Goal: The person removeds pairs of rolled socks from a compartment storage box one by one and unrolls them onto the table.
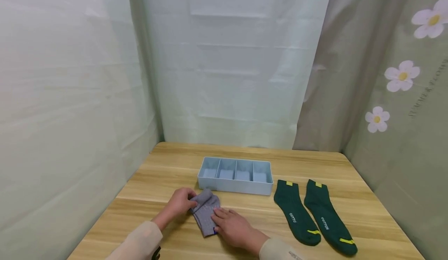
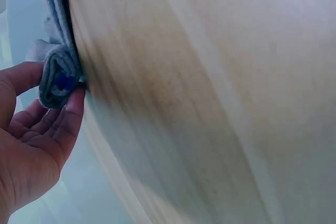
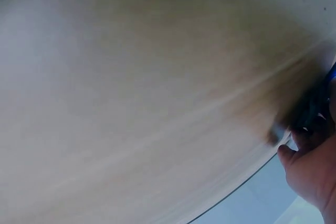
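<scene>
Grey socks (image 1: 206,213), partly rolled at the far end, lie on the table in front of the organizer box. My left hand (image 1: 182,202) pinches the rolled end between thumb and fingers; in the left wrist view the roll (image 2: 60,77) shows as a spiral with a bit of blue inside. My right hand (image 1: 232,228) rests with its fingers extended on the right side of the grey socks, near a small blue mark at their near end. In the right wrist view that hand (image 3: 312,169) shows only at the right edge, and the fabric there is dark and blurred.
A light blue box (image 1: 235,186) with several compartments stands behind the grey socks. Two dark green socks (image 1: 297,217) with yellow marks lie flat to the right on the wooden table (image 1: 168,166). Curtains (image 1: 227,77) hang around the table's back and sides.
</scene>
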Motion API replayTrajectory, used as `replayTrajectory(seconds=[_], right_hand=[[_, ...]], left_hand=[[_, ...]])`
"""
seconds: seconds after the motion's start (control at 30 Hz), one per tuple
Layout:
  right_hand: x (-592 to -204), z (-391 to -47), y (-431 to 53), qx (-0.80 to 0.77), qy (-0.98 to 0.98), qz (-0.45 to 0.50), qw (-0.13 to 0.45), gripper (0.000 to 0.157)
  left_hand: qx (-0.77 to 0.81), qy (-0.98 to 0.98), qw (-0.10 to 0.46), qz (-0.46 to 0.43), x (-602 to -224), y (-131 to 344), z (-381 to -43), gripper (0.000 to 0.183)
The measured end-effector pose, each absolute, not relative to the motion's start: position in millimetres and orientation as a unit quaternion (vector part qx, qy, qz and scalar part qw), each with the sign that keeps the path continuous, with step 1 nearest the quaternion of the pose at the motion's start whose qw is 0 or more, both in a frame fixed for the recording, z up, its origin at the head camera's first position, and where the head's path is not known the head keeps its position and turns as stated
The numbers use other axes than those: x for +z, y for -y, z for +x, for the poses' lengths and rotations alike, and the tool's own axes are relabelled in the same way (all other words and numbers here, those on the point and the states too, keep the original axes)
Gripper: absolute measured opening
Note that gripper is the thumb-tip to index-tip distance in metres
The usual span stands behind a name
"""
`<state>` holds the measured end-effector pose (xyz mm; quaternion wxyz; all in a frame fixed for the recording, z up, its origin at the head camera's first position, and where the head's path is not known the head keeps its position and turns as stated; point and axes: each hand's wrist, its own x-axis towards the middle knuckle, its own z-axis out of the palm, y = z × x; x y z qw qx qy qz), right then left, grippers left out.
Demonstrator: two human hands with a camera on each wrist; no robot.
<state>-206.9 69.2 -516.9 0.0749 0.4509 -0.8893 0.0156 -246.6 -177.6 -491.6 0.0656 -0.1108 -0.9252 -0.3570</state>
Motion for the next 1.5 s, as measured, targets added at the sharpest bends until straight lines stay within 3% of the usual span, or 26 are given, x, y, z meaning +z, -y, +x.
replayTrajectory(seconds=[0.17, 0.33, 0.53, 0.7, 1.1, 1.23, 1.4, 1.5], right_hand=[[-514, -208, -69, 0.013, 0.883, 0.465, 0.066, 0.044], [-511, -210, -69, 0.012, 0.882, 0.468, 0.056, 0.044], [-513, -210, -70, 0.018, 0.875, 0.481, 0.048, 0.044], [-517, -211, -70, 0.015, 0.873, 0.485, 0.056, 0.044], [-515, -211, -70, 0.026, 0.867, 0.493, 0.067, 0.044], [-515, -212, -70, 0.028, 0.868, 0.491, 0.068, 0.044], [-513, -212, -70, 0.037, 0.871, 0.488, 0.05, 0.044], [-512, -213, -71, 0.035, 0.872, 0.486, 0.045, 0.045]], left_hand=[[-0.353, 0.927, 0.066, -0.107, -494, 182, -246, 0.017], [-0.346, 0.922, 0.101, -0.143, -500, 183, -250, 0.024], [-0.309, 0.929, 0.113, -0.169, -503, 183, -245, 0.014], [-0.281, 0.939, 0.127, -0.153, -507, 179, -245, 0.024], [-0.321, 0.929, 0.159, -0.089, -508, 203, -252, 0.019], [-0.312, 0.928, 0.172, -0.111, -509, 205, -256, 0.02], [-0.281, 0.933, 0.166, -0.15, -509, 204, -255, 0.006], [-0.269, 0.937, 0.156, -0.156, -508, 203, -254, 0.016]])
